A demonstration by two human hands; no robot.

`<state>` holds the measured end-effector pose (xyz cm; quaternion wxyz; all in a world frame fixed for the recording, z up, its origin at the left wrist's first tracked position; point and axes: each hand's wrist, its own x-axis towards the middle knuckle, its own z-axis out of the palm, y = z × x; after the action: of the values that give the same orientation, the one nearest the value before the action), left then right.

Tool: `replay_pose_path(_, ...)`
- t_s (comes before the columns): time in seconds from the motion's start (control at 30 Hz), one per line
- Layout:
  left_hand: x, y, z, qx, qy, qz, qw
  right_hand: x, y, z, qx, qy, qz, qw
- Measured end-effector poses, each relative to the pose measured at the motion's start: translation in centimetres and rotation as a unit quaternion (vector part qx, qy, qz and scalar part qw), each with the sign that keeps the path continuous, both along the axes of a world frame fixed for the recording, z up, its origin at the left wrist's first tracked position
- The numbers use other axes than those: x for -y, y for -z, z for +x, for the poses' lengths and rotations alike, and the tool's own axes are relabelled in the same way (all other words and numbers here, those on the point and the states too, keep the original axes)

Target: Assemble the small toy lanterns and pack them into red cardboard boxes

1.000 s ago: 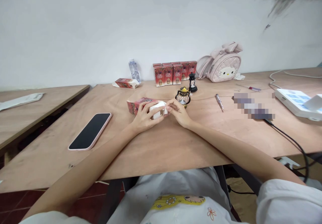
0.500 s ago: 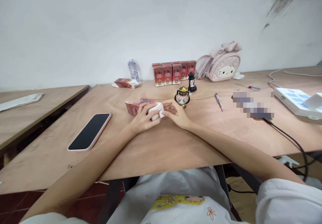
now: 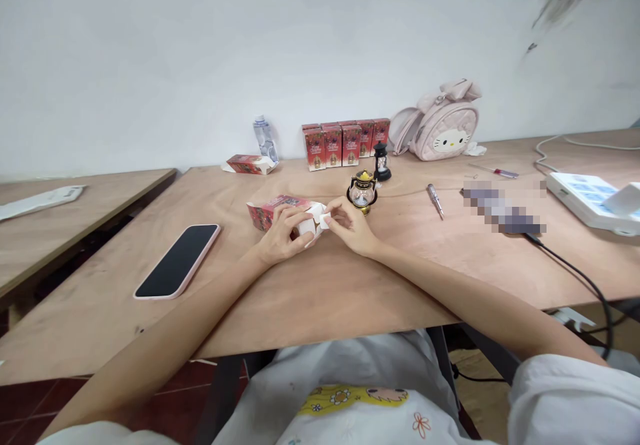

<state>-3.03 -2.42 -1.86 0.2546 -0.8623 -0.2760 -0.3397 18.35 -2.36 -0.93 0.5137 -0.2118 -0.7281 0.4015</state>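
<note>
A small red printed carton [image 3: 270, 209] lies on its side in the middle of the wooden table [image 3: 320, 291], its white end flaps open toward the right. My left hand [image 3: 283, 233] is wrapped over the carton's open end. My right hand [image 3: 350, 226] pinches one white flap between thumb and fingers. Just behind my right hand stands a small black and gold lantern [image 3: 363, 191] with a clear globe.
A phone [image 3: 179, 260] in a pink case lies face up at the left. Along the wall stand a row of red cartons [image 3: 345, 142], another carton lying down [image 3: 247, 164], a water bottle [image 3: 264, 139], a small black lantern [image 3: 382, 163] and a pink bag [image 3: 443, 129]. Screwdrivers [image 3: 435, 201] and a white device [image 3: 590, 201] sit at the right.
My right hand has closed its fingers on a white flap and lifted it slightly. My left hand has shifted a little on the carton's open end.
</note>
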Motion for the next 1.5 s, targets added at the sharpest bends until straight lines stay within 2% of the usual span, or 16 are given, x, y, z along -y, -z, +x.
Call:
replay_pose_path(0.2,0.2,-0.6,0.2,-0.016,0.097,0.078,0.992,-0.1,0.3,0.0,0.003,0.003,0.024,1.000)
replay_pose_path(0.4,0.9,-1.5,1.1,-0.019,0.101,0.158,0.982,0.0,0.4,-0.1,0.009,0.011,0.044,0.999)
replay_pose_path(0.83,1.0,-1.7,1.4,-0.031,0.086,0.178,0.980,0.2,0.6,-0.4,0.023,0.039,0.065,0.997)
replay_pose_path(1.03,0.7,-1.0,0.9,-0.053,0.044,0.136,0.988,0.2,0.5,-0.6,0.024,0.059,0.083,0.994)
replay_pose_path(1.17,0.6,-1.0,1.0,-0.035,0.059,0.133,0.989,0.4,0.4,-0.6,0.028,0.072,0.110,0.991)
replay_pose_path(1.37,1.2,-1.8,1.8,-0.007,0.079,0.159,0.984,0.5,0.6,-0.6,0.057,0.116,0.177,0.976)
replay_pose_path(1.43,1.3,-1.9,1.9,-0.006,0.082,0.167,0.983,0.5,0.6,-0.6,0.054,0.113,0.167,0.978)
replay_pose_path(1.5,1.3,-2.0,2.0,-0.004,0.086,0.176,0.981,0.3,0.7,-0.6,0.041,0.087,0.117,0.988)
